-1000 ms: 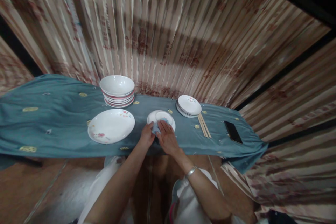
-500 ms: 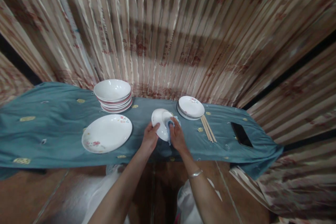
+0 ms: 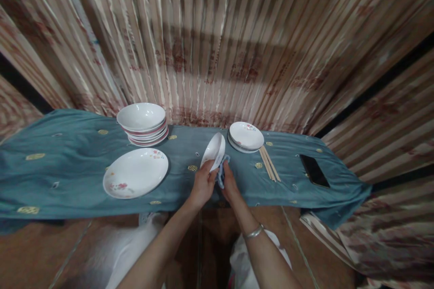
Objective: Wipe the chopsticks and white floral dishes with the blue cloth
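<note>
A small white bowl point(image 3: 213, 150) is tilted on its side above the middle of the table, its inside facing left. My left hand point(image 3: 203, 184) is closed on its near rim, thumb toward the inside. On the bowl's right, my right hand point(image 3: 230, 183) grips a blue cloth point(image 3: 222, 174) that lies against the outer side. Part of the cloth is hidden by the fingers. To the left of my hands lies a large oval white plate point(image 3: 135, 174) with flower prints.
Behind the oval plate stands a stack of white bowls point(image 3: 141, 117). At the back right are stacked small plates point(image 3: 246, 135), with several wooden chopsticks point(image 3: 270, 164) beside them and a black phone point(image 3: 314, 170) farther right. A teal cloth point(image 3: 77, 158) covers the table; a curtain point(image 3: 210, 54) hangs behind.
The bowl has turned from showing its underside to standing on edge with its inside facing left. Both hands have turned with it, and the cloth has come to its right side.
</note>
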### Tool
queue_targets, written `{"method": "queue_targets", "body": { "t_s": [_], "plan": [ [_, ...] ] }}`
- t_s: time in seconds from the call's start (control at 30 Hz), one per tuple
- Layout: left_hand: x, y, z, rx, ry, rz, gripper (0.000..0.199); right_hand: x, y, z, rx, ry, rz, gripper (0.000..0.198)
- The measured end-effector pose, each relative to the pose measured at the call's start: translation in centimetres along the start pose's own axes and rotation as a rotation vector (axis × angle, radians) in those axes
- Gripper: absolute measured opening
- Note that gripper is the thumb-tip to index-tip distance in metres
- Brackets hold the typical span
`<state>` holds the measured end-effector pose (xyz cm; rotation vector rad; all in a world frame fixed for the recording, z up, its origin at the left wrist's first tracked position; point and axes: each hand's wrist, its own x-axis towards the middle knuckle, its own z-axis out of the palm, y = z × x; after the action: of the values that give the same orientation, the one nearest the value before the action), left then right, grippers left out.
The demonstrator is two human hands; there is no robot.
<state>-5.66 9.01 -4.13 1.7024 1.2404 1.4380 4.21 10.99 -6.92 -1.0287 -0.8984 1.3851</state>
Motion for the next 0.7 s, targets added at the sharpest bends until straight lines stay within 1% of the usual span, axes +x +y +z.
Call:
{"method": "queue_targets", "body": {
  "t_s": [0.07, 0.1, 0.17, 0.27, 0.37, 0.5, 0.6, 0.7],
  "plan": [
    [-0.2, -0.7, -0.4, 0.054, -0.021, 0.048, 0.026, -0.3, -0.1, 0.4, 0.108, 0.007, 0.066, 0.060],
    [-0.2, -1.0, -0.6, 0.069, -0.031, 0.058, 0.026, -0.4, -0.3, 0.6, 0.129, 0.008, 0.089, 0.060],
    [-0.3, -1.3, -0.9, 0.070, -0.049, 0.044, 0.025, -0.7, -0.9, 0.6, 0.107, -0.017, 0.104, 0.063],
    [-0.4, -1.4, -1.3, 0.018, -0.080, -0.013, 0.021, -1.0, -2.0, 0.2, 0.012, -0.035, 0.068, 0.068],
    [-0.8, -1.8, -1.2, 0.003, -0.120, -0.007, 0.020, -1.2, -2.7, -0.6, -0.020, 0.016, 0.045, 0.057],
    [-1.6, -3.0, -0.6, 0.171, -0.194, 0.023, 0.026, -1.4, -3.0, -1.8, -0.032, 0.070, 0.106, 0.041],
    [-1.9, -3.7, -0.5, 0.278, -0.248, 0.063, 0.027, -1.3, -3.0, -2.5, -0.074, 0.121, 0.144, 0.035],
    [-2.2, -3.7, -0.8, 0.301, -0.244, 0.114, 0.024, -0.9, -3.1, -3.2, -0.136, 0.135, 0.134, 0.032]
  ]
}}
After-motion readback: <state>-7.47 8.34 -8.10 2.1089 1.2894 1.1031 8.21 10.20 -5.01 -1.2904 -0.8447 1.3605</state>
